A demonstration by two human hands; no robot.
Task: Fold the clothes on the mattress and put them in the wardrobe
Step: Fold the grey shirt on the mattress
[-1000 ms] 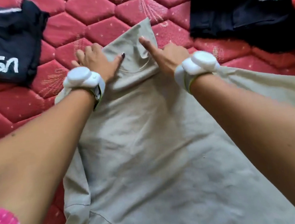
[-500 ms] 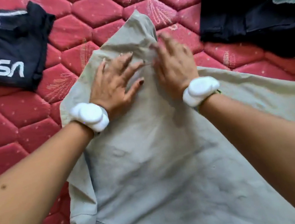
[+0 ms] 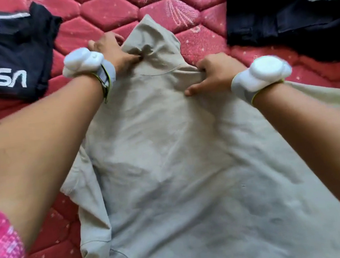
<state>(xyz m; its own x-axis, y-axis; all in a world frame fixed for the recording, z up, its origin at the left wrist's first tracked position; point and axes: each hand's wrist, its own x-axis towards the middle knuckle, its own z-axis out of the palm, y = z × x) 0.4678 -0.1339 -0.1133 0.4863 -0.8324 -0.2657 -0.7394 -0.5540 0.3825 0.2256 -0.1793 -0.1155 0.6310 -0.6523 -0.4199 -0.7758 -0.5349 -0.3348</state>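
Beige shirt (image 3: 170, 172) is lying mid-mattress (image 3: 104, 13), left hand (image 3: 113, 51) and right hand (image 3: 215, 72) both pinching its collar end, needing even outward tension before folding.

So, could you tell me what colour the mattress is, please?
Red, with quilted hexagons, seen in the head view: mattress.

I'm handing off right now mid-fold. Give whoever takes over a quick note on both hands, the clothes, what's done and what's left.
Left hand: grips the beige shirt at its top left.
Right hand: grips its top right edge.
Beige shirt lies spread on the red mattress, not yet folded.
NASA shirt lies far left; dark clothes in a heap far right.
Left: fold all, put in the wardrobe, which is not in view.
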